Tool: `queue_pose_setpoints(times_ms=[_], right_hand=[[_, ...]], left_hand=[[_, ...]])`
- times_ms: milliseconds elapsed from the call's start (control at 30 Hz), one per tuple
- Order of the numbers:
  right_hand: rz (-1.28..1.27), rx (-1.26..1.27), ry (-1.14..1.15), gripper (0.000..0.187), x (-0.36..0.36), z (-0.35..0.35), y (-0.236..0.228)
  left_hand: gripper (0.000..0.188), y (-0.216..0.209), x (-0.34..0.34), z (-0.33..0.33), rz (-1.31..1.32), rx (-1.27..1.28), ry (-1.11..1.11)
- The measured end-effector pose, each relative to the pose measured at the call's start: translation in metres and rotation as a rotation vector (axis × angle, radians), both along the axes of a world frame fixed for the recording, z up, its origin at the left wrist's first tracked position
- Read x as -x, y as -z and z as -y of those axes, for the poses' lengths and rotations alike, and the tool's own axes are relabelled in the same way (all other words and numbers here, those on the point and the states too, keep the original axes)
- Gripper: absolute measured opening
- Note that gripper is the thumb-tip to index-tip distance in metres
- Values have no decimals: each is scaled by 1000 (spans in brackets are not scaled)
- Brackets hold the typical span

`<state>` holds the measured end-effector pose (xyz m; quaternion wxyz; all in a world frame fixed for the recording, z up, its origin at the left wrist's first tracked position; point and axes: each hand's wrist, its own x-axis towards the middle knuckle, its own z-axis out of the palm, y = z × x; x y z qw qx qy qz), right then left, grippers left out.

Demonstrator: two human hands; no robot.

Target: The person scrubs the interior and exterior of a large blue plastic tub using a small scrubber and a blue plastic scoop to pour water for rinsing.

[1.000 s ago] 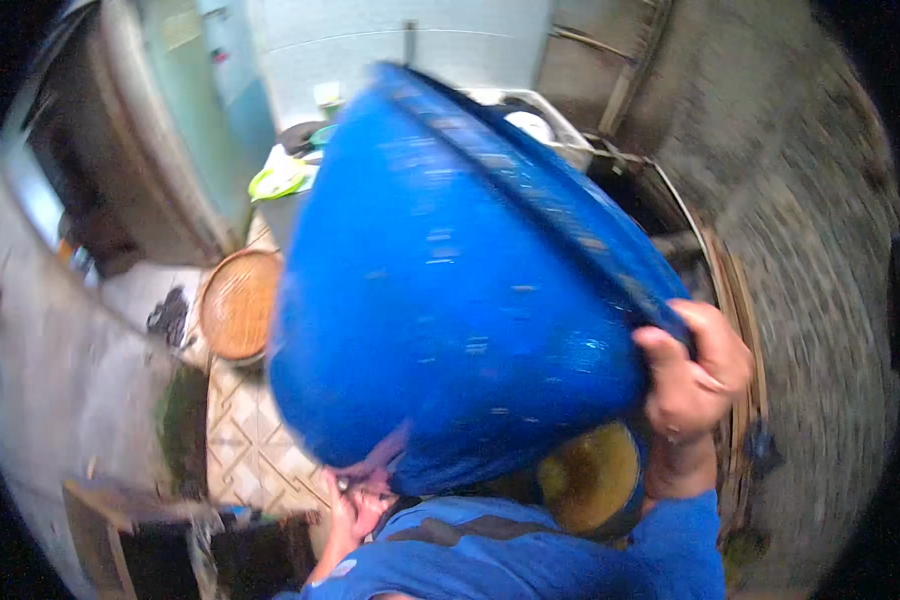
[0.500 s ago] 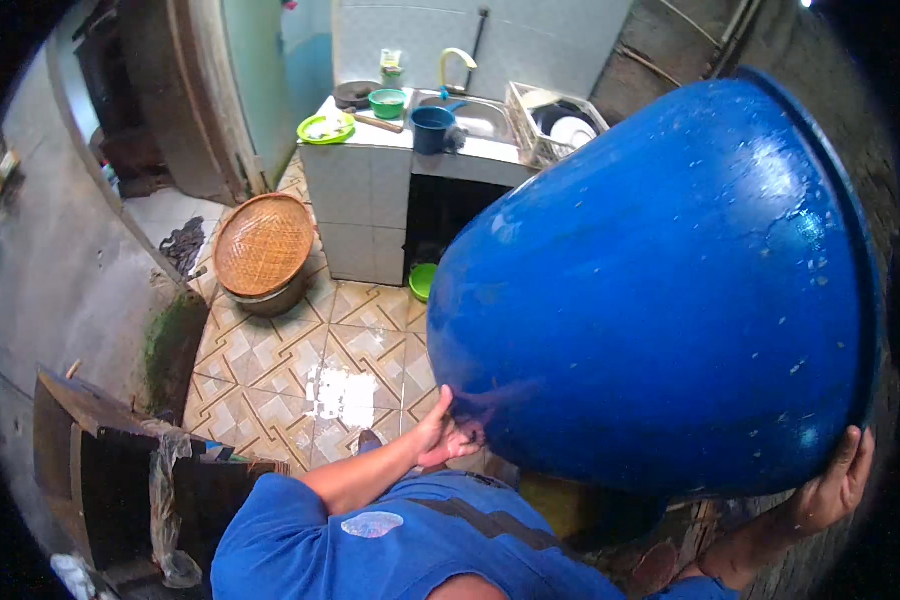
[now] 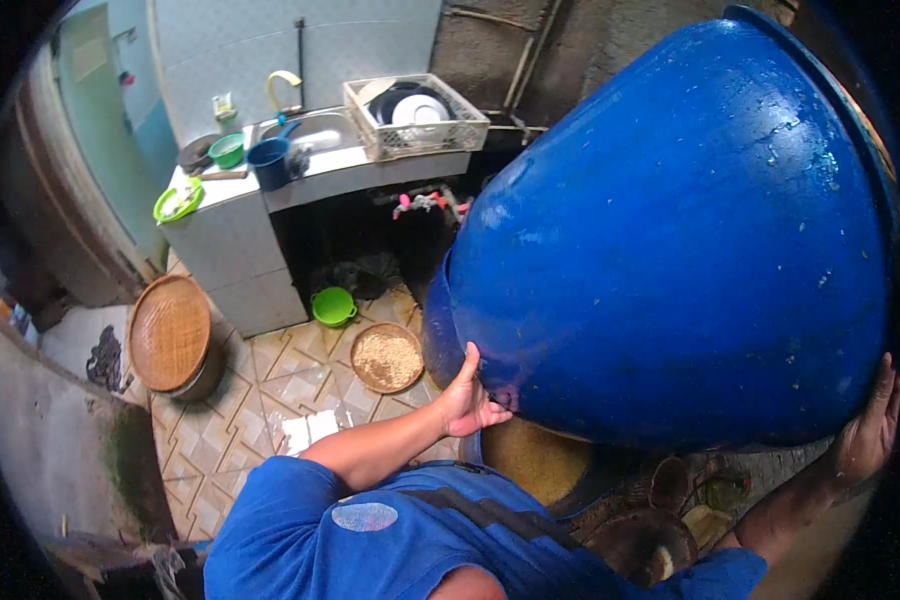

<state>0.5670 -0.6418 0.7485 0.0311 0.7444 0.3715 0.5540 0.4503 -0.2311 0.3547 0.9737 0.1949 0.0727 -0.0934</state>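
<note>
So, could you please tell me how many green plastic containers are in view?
3: a green bowl at the counter's left corner, a green cup behind it, a green tub on the floor. Others may be hidden.

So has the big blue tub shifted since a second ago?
Yes. The blue tub has swung right, uncovering the white sink counter it hid before; left hand steadies its base.

tiled floor [image 3: 270, 385], patterned, wet patch near middle. on it: round woven tray [image 3: 169, 332] over a pot at left, small green bowl [image 3: 333, 306] by the counter base, shallow basket of grain [image 3: 387, 357] just right of it. white tiled counter [image 3: 235, 235] carries green plate [image 3: 177, 202], green cup [image 3: 228, 151], dark blue jug [image 3: 269, 163], white dish rack [image 3: 416, 117] with plates
</note>
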Motion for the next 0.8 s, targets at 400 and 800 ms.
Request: queue_pose_setpoints(times_ms=[400, 800], right_hand=[[-294, -530, -152, 20, -61, -155, 12], [-201, -366, 221, 17, -239, -275, 41]], left_hand=[[109, 27, -174, -7, -186, 184, 128], [115, 107, -377, -4, -225, 494, 259]])
